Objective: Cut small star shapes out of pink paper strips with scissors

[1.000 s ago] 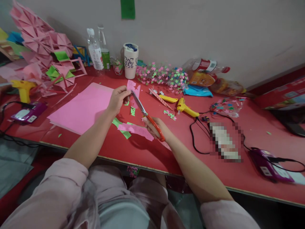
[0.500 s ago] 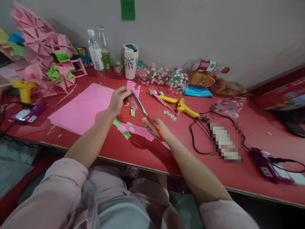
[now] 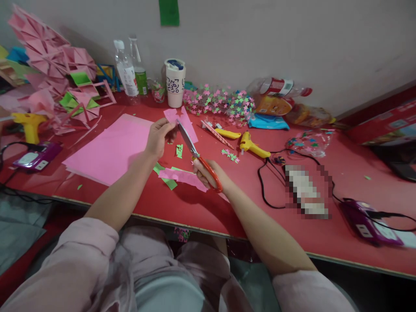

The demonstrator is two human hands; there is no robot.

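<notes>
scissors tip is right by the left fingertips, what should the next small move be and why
I'd probably ease the left hand slightly back from the scissors before any snip. The right hand grips them, and their tip ends right by the left fingertips, near a pink paper piece; whether that hand holds the paper is hard to see.

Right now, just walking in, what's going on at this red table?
A person is working with paper and scissors. The right hand holds orange-handled scissors, while the left hand pinches pink paper by the blade tips. Larger pink sheets lie beside the left forearm, and small stars lie near a yellow glue gun.
</notes>
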